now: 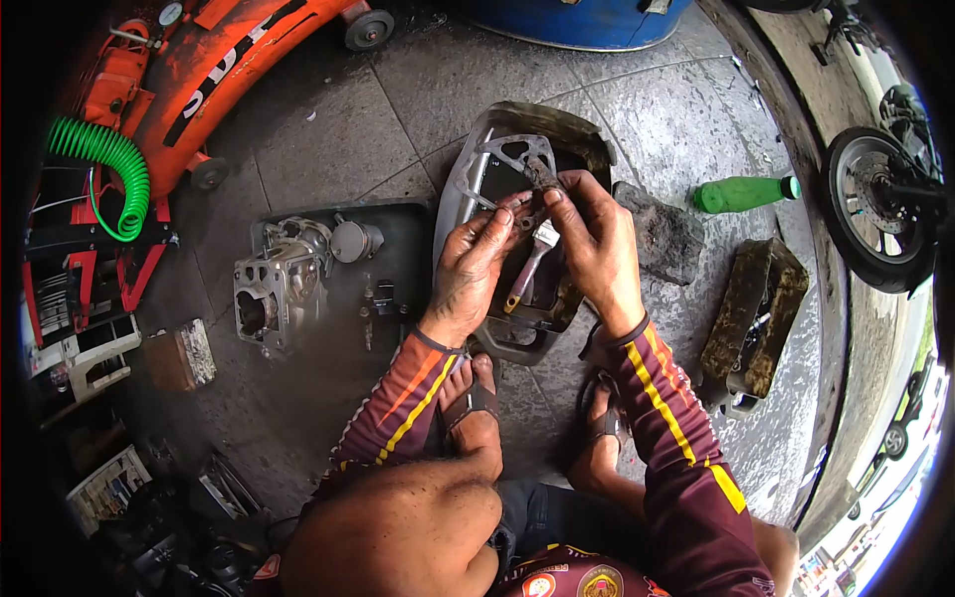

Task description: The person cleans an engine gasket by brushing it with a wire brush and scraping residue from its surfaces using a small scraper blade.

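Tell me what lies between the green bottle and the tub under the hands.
A dark, grimy lump, perhaps a bundled rag, in the head view.

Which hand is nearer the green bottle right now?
Right. The right hand is left of the green bottle; the left hand is farther away, on the right hand's other side.
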Motion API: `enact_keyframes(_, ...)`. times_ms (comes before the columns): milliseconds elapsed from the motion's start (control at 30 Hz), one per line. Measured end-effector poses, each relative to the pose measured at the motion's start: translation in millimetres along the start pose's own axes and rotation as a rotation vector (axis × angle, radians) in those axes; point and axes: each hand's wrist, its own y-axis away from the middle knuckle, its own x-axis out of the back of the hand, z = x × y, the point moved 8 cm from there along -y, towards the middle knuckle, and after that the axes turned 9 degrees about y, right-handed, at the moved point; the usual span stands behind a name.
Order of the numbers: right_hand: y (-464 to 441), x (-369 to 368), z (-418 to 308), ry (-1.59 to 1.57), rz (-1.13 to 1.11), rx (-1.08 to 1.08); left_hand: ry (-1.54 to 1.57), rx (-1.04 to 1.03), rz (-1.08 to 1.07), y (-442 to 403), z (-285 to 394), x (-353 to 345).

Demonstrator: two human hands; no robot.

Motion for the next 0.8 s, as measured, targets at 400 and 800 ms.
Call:
enact_keyframes(400,24,-31,-1,0.262,-0.057,0.042,0.069,-0.05,0.141,-1,2,-9)
enact_keyframes(800,20,-26,-10,0.14,0.039,0.019,-0.023,-0.098,0.198,4,-3,-3)
